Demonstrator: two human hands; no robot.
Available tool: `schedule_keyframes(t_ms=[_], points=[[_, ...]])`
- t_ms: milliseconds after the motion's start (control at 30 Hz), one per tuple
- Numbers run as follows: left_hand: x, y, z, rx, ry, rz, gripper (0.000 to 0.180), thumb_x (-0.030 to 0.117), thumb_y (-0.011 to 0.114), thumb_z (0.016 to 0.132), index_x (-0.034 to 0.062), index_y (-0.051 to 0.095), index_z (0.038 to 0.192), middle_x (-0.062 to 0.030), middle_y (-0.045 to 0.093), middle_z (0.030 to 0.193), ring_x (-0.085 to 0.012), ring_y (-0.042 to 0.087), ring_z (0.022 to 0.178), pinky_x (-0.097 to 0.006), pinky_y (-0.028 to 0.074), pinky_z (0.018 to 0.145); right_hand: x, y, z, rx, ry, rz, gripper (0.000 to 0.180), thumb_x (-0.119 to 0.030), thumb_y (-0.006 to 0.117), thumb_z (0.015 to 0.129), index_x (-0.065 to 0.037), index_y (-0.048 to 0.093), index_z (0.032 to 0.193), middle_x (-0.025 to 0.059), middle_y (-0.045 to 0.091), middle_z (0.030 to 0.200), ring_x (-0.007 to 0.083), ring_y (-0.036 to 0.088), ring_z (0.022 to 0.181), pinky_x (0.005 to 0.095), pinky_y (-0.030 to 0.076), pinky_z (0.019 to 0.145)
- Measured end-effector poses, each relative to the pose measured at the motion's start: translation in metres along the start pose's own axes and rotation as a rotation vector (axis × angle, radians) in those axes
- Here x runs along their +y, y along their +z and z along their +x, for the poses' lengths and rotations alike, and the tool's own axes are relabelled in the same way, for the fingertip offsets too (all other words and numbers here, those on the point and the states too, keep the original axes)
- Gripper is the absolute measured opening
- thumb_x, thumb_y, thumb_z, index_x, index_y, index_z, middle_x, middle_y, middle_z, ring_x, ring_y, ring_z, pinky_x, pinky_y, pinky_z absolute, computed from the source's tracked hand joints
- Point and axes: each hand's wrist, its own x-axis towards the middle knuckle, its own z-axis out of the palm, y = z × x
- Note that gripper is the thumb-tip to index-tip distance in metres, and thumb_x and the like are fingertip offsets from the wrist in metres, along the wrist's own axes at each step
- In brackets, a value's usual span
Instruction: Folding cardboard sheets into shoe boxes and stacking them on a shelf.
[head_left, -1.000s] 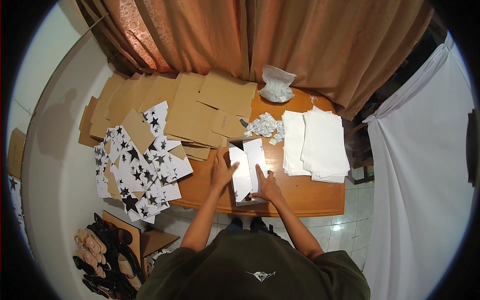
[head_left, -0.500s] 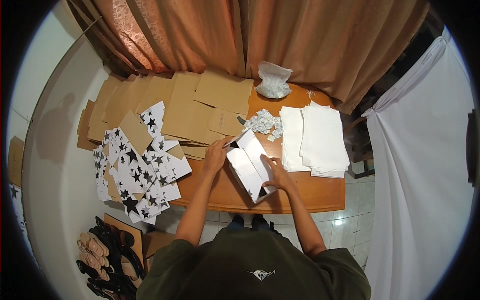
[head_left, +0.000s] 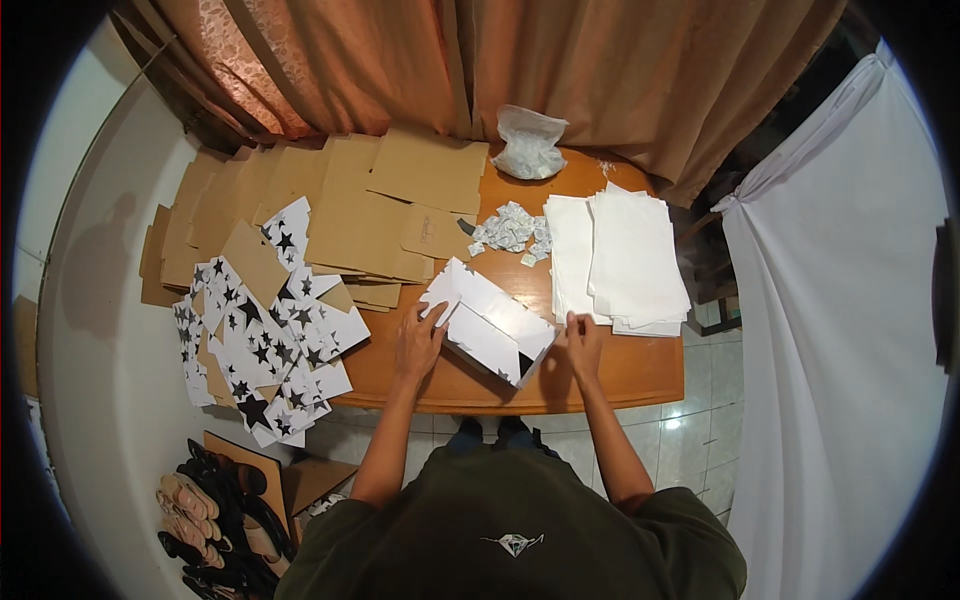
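Observation:
A white folded paper box blank [head_left: 490,322] lies tilted on the wooden table [head_left: 620,375], partly opened into a sleeve. My left hand [head_left: 420,340] presses on its left end with fingers spread. At the box's right end, my right hand [head_left: 580,340] pinches a flap between the fingertips. Both forearms come in from the lower edge.
A stack of white sheets [head_left: 620,255] lies to the right, small crumpled paper bits [head_left: 510,232] and a clear plastic bag [head_left: 530,145] behind. Brown card blanks [head_left: 390,210] and star-printed white pieces [head_left: 265,340] cover the left. Shoes [head_left: 210,520] lie on the floor.
The white blank was flat under both hands. It has been lifted, turned slantwise and opened into a sleeve, and my hands have moved out to its two ends.

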Motion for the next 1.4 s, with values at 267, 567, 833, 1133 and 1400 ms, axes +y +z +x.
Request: schedule_keyframes(t_ms=[267, 567, 833, 1133, 1400], points=[[0.004, 0.013, -0.009, 0.033, -0.025, 0.041, 0.042, 0.024, 0.070, 0.092, 0.0185, 0.064, 0.132, -0.0169, 0.055, 0.116, -0.0352, 0.053, 0.115, -0.050, 0.040, 0.101, -0.033, 0.019, -0.051, -0.018, -0.578, -0.348, 0.070, -0.049, 0.081, 0.079, -0.001, 0.059, 0.125, 0.0222, 0.055, 0.130, 0.0397, 0.051, 0.122, 0.0491, 0.043, 0.104], [0.035, 0.015, -0.047, 0.009, -0.057, 0.178, 0.047, 0.037, 0.074, 0.088, 0.0159, 0.067, 0.129, -0.0142, 0.055, 0.107, -0.0297, 0.051, 0.110, -0.049, 0.035, 0.098, -0.027, 0.014, -0.026, -0.206, -0.572, -0.595, 0.080, -0.049, 0.083, 0.075, -0.009, 0.055, 0.139, 0.0239, 0.045, 0.144, 0.0495, 0.032, 0.139, 0.0581, 0.035, 0.112], [0.053, 0.015, -0.016, 0.133, 0.178, 0.112, 0.030, 0.028, 0.072, 0.089, 0.0065, 0.070, 0.109, -0.0153, 0.059, 0.117, -0.0281, 0.053, 0.117, -0.050, 0.033, 0.097, -0.022, 0.011, -0.031, -0.214, -0.633, -0.649, 0.078, -0.046, 0.083, 0.074, -0.014, 0.056, 0.140, 0.0141, 0.045, 0.150, 0.0448, 0.031, 0.143, 0.0623, 0.032, 0.114], [0.068, 0.060, 0.049, -0.355, 0.479, 0.223, 0.043, 0.023, 0.073, 0.087, 0.0109, 0.062, 0.127, -0.0130, 0.054, 0.138, -0.0314, 0.047, 0.135, -0.063, 0.028, 0.111, -0.024, 0.007, -0.024, -0.318, -0.600, -0.762, 0.081, -0.052, 0.079, 0.075, -0.018, 0.053, 0.144, 0.0000, 0.049, 0.150, 0.0344, 0.035, 0.143, 0.0640, 0.026, 0.116], [0.066, 0.071, 0.063, -0.428, 0.579, 0.291, 0.033, 0.024, 0.066, 0.093, 0.0081, 0.058, 0.122, -0.0177, 0.057, 0.138, -0.0380, 0.054, 0.129, -0.050, 0.049, 0.101, -0.023, -0.004, -0.023, -0.349, -0.619, -0.663, 0.074, -0.049, 0.073, 0.084, -0.015, 0.051, 0.145, 0.0020, 0.047, 0.153, 0.0368, 0.033, 0.145, 0.0644, 0.025, 0.116]])
